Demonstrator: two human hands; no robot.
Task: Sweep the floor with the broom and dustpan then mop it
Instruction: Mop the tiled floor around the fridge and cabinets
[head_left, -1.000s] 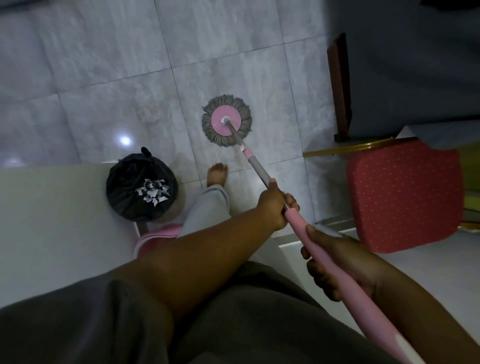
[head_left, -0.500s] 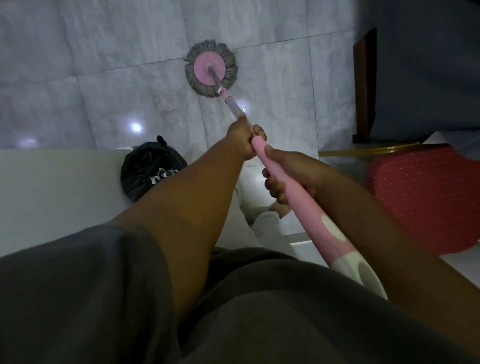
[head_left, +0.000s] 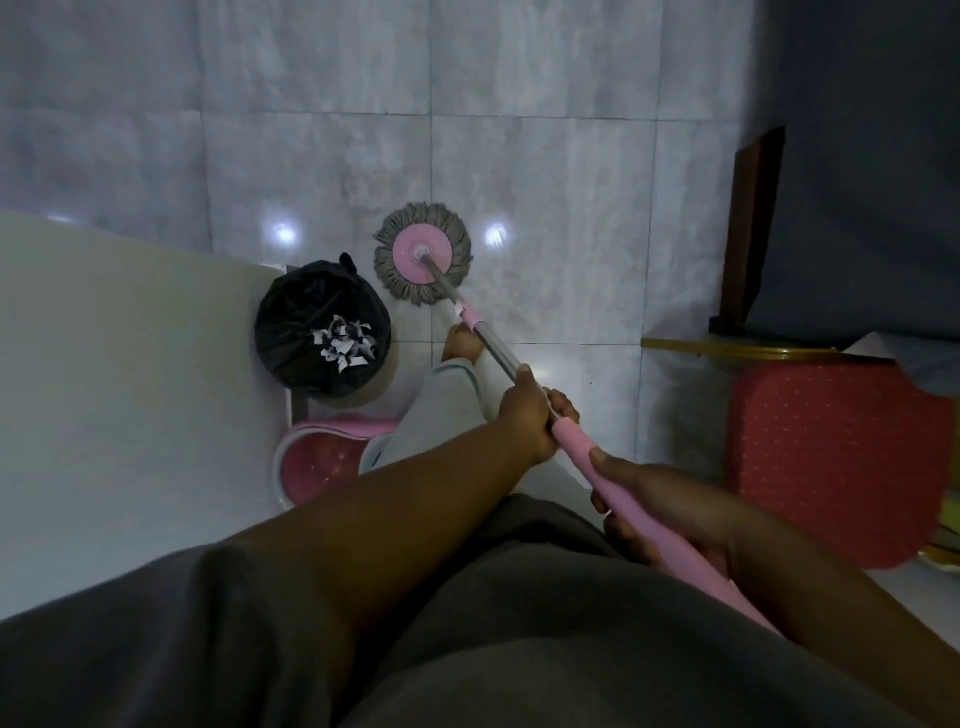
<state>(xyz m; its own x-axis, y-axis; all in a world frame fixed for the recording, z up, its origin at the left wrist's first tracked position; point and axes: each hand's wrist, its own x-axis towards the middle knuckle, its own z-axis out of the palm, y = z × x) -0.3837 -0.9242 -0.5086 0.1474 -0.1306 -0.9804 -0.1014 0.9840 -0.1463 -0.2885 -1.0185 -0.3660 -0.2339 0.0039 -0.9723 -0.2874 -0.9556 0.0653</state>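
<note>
A round mop head (head_left: 423, 253) with grey strands and a pink disc lies flat on the grey tiled floor (head_left: 545, 171), just ahead of my bare foot (head_left: 461, 343). Its handle (head_left: 493, 343) runs back towards me, grey metal lower down and pink higher up. My left hand (head_left: 530, 413) grips the handle where the metal meets the pink sleeve. My right hand (head_left: 654, 512) grips the pink part further up, close to my body. No broom or dustpan is in view.
A black-lined bin (head_left: 322, 327) holding torn paper scraps stands left of the mop head, beside a white surface (head_left: 130, 389). A pink bucket (head_left: 322, 462) sits behind my leg. A red dotted chair seat (head_left: 831, 457) and a dark wooden post (head_left: 748, 228) stand at the right.
The mop head went out away from me, then came back near my foot and the bin. Both hands kept their grip on the handle.
</note>
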